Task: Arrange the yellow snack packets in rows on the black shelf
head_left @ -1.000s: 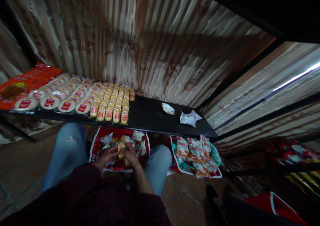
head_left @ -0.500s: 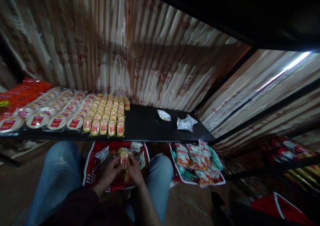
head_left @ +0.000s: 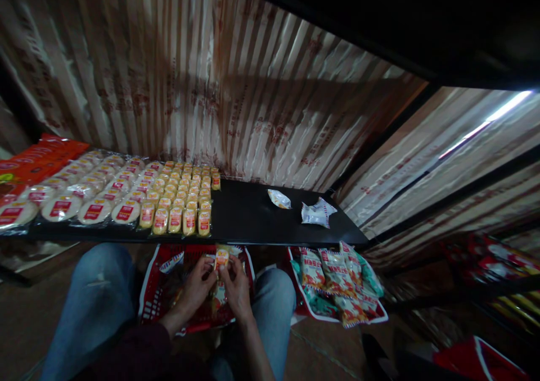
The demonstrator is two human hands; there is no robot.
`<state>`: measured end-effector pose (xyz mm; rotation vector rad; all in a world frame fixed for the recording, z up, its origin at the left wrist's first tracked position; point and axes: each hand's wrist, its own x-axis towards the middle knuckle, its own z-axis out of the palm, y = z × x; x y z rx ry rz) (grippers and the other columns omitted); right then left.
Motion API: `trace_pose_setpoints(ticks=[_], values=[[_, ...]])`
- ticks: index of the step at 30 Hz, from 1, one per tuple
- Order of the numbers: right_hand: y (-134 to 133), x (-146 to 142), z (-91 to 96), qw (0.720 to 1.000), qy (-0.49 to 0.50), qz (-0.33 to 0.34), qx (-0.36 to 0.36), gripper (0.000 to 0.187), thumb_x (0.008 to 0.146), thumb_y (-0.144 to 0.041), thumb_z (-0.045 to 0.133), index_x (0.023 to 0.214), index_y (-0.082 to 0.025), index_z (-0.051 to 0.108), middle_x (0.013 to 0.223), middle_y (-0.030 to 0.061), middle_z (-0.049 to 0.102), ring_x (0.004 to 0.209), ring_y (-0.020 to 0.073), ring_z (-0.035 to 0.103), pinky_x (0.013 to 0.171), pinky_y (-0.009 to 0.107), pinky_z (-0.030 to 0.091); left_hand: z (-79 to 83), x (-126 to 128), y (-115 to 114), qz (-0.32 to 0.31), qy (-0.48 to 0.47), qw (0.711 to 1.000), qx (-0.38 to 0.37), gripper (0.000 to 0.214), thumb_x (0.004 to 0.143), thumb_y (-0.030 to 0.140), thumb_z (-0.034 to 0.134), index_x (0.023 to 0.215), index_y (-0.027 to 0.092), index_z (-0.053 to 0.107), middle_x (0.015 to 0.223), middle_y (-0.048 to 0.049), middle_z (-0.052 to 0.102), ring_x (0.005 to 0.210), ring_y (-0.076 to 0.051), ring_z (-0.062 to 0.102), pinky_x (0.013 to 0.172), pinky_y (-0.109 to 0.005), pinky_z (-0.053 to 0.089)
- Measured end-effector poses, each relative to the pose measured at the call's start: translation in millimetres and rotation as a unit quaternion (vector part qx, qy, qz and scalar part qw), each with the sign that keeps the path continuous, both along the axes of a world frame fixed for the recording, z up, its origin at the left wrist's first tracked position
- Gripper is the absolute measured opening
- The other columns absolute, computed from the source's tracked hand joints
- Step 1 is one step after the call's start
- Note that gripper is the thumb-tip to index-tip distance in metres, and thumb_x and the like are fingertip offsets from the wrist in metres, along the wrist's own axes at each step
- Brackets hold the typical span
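Observation:
My left hand [head_left: 194, 286] and my right hand [head_left: 237, 286] meet over a red basket [head_left: 148, 296] between my knees. Both pinch one small yellow snack packet [head_left: 221, 257] with a red label, raised just under the edge of the black shelf [head_left: 248, 215]. More wrapped packets lie in the basket beneath my hands, partly hidden. On the shelf above, rows of the same yellow packets [head_left: 185, 201] stand in neat columns, with round white packets [head_left: 76, 201] in rows to their left.
Two loose packets, a yellowish packet [head_left: 279, 198] and a white packet [head_left: 317, 213], lie on the shelf's right part. A second red basket [head_left: 309, 312] of red and green snack bags sits on the floor at right. Orange bags [head_left: 25, 164] lie far left. Striped wrapping covers the wall behind.
Both hands have lifted a yellow packet out of the basket up towards the shelf edge. The camera has tilted slightly.

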<state>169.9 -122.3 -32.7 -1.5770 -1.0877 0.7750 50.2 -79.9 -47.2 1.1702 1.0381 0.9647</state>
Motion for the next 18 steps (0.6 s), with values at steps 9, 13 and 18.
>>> trace_pose_setpoints(ticks=[9, 13, 18], values=[[24.1, 10.2, 19.8, 1.0, 0.001, 0.0, 0.016, 0.037, 0.081, -0.036, 0.059, 0.114, -0.022, 0.06, 0.103, 0.0065, 0.071, 0.092, 0.0209, 0.068, 0.085, 0.033, 0.052, 20.2, 16.6, 22.1, 0.01, 0.031, 0.999, 0.028, 0.019, 0.071, 0.037, 0.063, 0.083, 0.022, 0.059, 0.085, -0.005, 0.068, 0.082, -0.021, 0.063, 0.08, -0.033, 0.048], [39.2, 17.7, 23.2, 0.999, -0.026, -0.012, 0.017, 0.035, 0.08, -0.035, 0.058, 0.112, -0.02, 0.061, 0.105, 0.007, 0.071, 0.095, 0.0216, 0.066, 0.088, 0.034, 0.05, 31.4, 21.8, 32.5, 0.008, 0.056, 0.997, 0.059, 0.012, 0.076, 0.027, 0.056, 0.086, 0.022, 0.061, 0.091, -0.006, 0.067, 0.087, -0.021, 0.062, 0.085, -0.033, 0.046], [59.1, 26.9, 23.0, 0.999, -0.036, -0.007, 0.035, 0.034, 0.081, -0.033, 0.058, 0.113, -0.021, 0.059, 0.106, 0.0057, 0.07, 0.096, 0.0207, 0.066, 0.088, 0.033, 0.049, 42.1, 29.7, 47.8, 0.03, 0.123, 0.988, 0.083, 0.017, 0.077, 0.018, 0.053, 0.09, 0.02, 0.064, 0.094, -0.0066, 0.064, 0.088, -0.02, 0.061, 0.087, -0.034, 0.045]])
